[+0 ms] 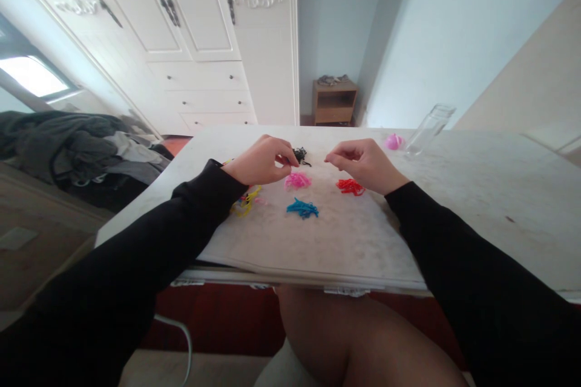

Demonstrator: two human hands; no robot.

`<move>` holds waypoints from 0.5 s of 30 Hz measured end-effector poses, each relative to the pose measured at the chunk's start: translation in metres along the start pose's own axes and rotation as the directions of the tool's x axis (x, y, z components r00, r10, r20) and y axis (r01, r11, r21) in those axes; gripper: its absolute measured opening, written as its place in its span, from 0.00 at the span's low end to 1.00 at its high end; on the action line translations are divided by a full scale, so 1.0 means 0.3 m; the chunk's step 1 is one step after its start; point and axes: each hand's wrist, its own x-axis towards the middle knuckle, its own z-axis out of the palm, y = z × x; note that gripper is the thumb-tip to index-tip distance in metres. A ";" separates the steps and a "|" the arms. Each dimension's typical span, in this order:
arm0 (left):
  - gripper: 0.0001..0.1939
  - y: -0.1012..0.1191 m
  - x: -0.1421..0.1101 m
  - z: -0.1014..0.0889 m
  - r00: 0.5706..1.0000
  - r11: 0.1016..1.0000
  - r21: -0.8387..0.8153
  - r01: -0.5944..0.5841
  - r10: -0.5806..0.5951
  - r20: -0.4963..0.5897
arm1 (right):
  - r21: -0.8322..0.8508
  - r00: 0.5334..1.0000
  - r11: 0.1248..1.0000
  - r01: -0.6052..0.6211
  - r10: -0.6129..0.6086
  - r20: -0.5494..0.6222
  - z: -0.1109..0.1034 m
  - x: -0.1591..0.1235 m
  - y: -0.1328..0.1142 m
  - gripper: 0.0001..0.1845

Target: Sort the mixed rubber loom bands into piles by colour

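Observation:
My left hand (265,160) hovers over the table beside the black pile (300,156) and above the pink pile (298,180), fingers curled toward the thumb. Across from it, my right hand (365,164) is pinched, just above the red pile (351,187). Anything between either hand's fingertips is too small to make out. The piles look like thin rubber bands sorted by colour. A blue pile (302,208) lies nearer me. Under my left wrist, a mixed heap of bands (247,201), mostly yellow, is partly hidden by the sleeve.
A clear glass bottle (429,130) stands tilted in view at the right back of the white table (476,217), with a pink rounded object (394,142) beside it. Dark clothes (82,145) are heaped at the left. Behind are a white wardrobe (204,81) and a small wooden cabinet (334,103).

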 end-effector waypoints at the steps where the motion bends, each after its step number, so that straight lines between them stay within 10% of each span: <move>1: 0.12 -0.008 0.001 0.004 0.999 1.000 -0.005 0.022 -0.022 -0.027 | 0.001 1.000 1.000 -0.002 0.002 -0.003 0.000 0.000 -0.001 0.18; 15: 0.08 -0.105 0.023 0.036 0.940 0.940 -0.273 0.202 -0.265 -0.216 | -0.012 1.000 1.000 0.002 -0.002 0.004 0.000 -0.001 -0.008 0.21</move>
